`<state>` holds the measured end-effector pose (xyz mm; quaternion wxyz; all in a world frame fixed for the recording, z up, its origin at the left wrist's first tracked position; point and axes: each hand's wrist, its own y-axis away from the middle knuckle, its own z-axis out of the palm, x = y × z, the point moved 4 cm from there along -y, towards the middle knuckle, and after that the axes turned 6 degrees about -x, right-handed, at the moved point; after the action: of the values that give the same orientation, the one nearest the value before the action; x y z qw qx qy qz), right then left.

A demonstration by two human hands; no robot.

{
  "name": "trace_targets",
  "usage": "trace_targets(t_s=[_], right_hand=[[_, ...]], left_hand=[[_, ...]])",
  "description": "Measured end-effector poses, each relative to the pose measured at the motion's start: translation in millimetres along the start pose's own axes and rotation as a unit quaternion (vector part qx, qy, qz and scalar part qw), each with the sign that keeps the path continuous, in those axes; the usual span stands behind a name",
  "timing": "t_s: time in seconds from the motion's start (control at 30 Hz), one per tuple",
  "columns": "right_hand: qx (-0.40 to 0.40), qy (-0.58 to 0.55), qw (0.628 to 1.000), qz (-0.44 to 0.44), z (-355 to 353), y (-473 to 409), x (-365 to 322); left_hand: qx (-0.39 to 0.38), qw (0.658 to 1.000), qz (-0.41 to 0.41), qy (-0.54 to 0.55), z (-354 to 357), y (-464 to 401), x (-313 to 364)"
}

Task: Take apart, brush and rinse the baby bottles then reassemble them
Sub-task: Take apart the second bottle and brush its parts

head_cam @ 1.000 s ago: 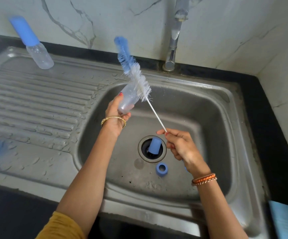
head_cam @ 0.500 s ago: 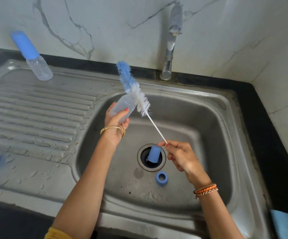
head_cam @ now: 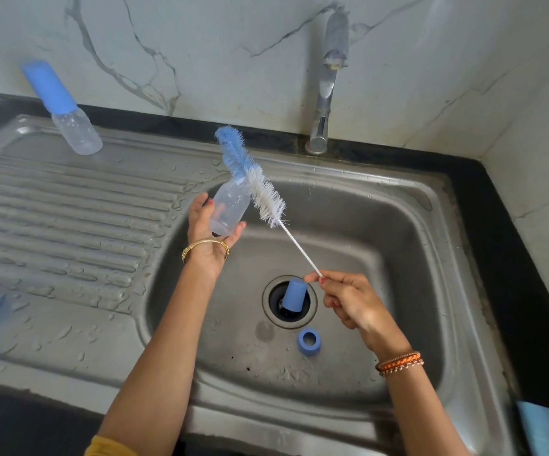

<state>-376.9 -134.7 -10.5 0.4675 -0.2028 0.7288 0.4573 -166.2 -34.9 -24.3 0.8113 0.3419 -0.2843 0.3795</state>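
the left hand (head_cam: 209,232) has its grip round an open clear bottle (head_cam: 228,209) held above the left edge of the sink basin (head_cam: 381,225). the right hand (head_cam: 352,302) pinches the wire handle of a bottle brush (head_cam: 250,177), whose bristles lie across the bottle's mouth, outside it. below, a blue cap (head_cam: 294,295) sits in the drain and a blue ring (head_cam: 308,341) lies near it. a second, capped bottle (head_cam: 64,108) stands on the drainboard (head_cam: 52,209), well apart. the tap (head_cam: 327,87) rises behind the basin.
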Motion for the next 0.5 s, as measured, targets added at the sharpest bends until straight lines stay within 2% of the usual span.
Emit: trace_targets(t_s=[0.1, 0.27, 0.4, 0.5], right_hand=[[0.016, -0.003, 1.0, 0.0, -0.3, 0.7, -0.7], [0.004, 0.01, 1.0, 0.001, 0.8, 1.6, -2.6], [-0.044, 0.014, 0.999, 0.03, -6.5, 2.2, -0.1], [-0.038, 0.021, 0.999, 0.033, -8.7, 2.0, 1.6]], left_hand=[[-0.011, 0.999, -0.029, -0.01, 1.6, 0.9, -3.0], [-0.012, 0.998, -0.018, -0.057, 2.8, -4.1, -2.2], [-0.007, 0.999, -0.02, 0.036, -3.6, -6.3, 6.0], [-0.014, 0.999, -0.014, 0.05, -7.2, -5.1, 7.4]])
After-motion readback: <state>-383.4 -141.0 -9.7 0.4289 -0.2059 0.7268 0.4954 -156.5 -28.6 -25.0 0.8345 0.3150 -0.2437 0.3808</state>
